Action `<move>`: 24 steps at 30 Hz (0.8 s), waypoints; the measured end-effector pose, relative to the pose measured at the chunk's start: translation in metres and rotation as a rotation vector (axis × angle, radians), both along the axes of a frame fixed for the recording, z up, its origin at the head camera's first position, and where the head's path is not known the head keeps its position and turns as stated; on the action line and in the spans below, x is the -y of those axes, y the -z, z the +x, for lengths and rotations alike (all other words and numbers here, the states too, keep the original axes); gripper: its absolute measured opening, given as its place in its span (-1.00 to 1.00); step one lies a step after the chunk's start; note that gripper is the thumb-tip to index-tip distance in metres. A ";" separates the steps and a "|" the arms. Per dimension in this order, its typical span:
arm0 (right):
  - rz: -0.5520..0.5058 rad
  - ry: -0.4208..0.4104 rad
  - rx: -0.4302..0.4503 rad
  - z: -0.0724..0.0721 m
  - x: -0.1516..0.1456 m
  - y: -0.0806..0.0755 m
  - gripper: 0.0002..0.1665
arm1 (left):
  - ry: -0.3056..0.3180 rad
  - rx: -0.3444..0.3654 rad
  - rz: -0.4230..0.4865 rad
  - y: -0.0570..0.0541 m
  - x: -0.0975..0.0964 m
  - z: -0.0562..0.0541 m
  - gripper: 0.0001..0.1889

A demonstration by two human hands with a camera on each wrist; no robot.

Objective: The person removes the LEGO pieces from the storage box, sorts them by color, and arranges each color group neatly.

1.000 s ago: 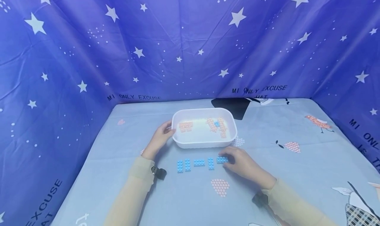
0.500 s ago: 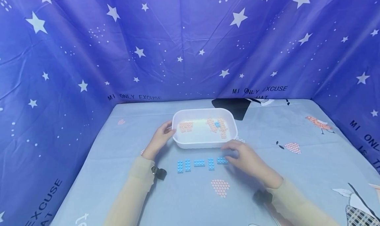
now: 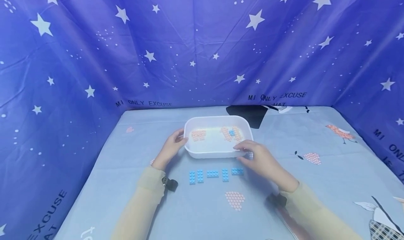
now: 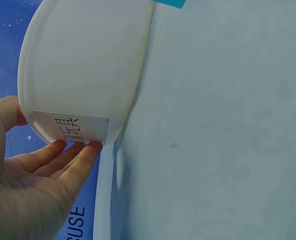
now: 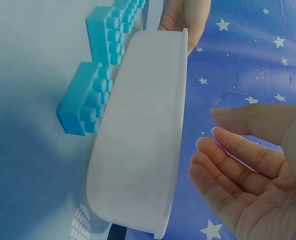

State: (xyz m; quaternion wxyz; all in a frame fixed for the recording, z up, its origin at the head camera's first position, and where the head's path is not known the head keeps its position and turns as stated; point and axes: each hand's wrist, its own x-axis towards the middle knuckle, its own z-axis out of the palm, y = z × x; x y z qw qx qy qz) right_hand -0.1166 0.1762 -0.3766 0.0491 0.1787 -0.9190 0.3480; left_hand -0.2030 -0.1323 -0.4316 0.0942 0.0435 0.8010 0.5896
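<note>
The white tub [image 3: 214,155] lies with its long axis left to right, its left end gripped between the left hand's [image 3: 172,147] thumb and fingers. Above the near right rim hangs the right hand [image 3: 261,161] (empty, fingers loosely extended), closer to the right-end orange bricks [image 3: 225,133]; the blue bricks [image 3: 213,173] form a row just near of the tub.

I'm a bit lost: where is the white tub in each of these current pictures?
Head: the white tub sits just below and right of centre.
Left wrist: the white tub fills the upper left.
Right wrist: the white tub runs down the middle, slightly left.
Shared landmark: the left hand, at one end of the white tub.
</note>
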 end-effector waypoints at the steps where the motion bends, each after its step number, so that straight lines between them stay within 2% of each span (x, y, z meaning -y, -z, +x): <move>1: -0.001 0.000 -0.008 -0.001 0.000 0.000 -0.63 | 0.000 -0.001 0.000 0.000 0.000 0.000 -0.40; 4: -0.007 -0.003 -0.011 -0.006 0.000 -0.002 -0.65 | -0.002 -0.006 0.000 0.000 0.000 0.000 -0.40; 9: -0.006 -0.013 0.033 -0.015 0.001 -0.005 -0.63 | 0.004 -0.008 -0.001 0.001 0.001 0.000 -0.40; 18: 0.008 -0.003 0.054 -0.039 -0.003 -0.008 -0.62 | 0.004 0.000 0.010 -0.001 0.003 0.001 -0.40; 20: 0.009 0.002 0.062 -0.043 -0.004 -0.007 -0.61 | 0.015 0.009 0.012 -0.009 0.001 0.005 -0.40; 24: 0.001 0.011 0.089 -0.050 -0.006 -0.006 -0.61 | 0.025 0.030 0.009 -0.009 0.001 0.003 -0.39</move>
